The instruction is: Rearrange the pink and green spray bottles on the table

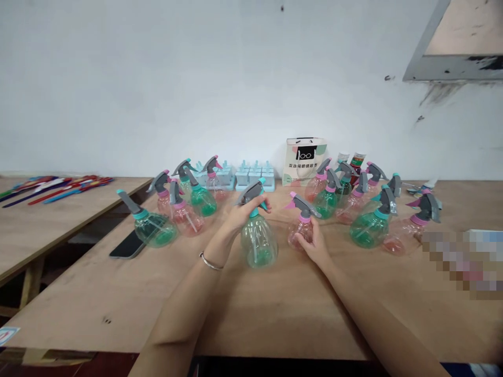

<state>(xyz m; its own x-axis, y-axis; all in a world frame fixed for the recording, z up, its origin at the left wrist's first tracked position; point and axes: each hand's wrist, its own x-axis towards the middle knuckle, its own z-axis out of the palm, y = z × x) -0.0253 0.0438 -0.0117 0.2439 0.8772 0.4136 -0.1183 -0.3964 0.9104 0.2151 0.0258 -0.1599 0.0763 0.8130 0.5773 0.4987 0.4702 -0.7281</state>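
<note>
My left hand [249,208] is wrapped round the neck and grey trigger head of a green spray bottle [259,243], which stands nearly upright in front of me. Just right of it, my right hand [314,243] grips the round body of a pink spray bottle [299,230] with a grey and pink head. Both bottles are see-through. More green and pink spray bottles flank them: a leftmost green spray bottle [155,230], a pink spray bottle [188,217], and on the right a green spray bottle [369,229] and a pink spray bottle [401,235].
A dark phone [128,246] lies under the leftmost bottle. Light-blue ice-pop moulds [254,178] and a paper bag [304,165] stand along the wall. Coloured strips [58,187] lie on another table at left. A blurred patch [467,262] covers something at right.
</note>
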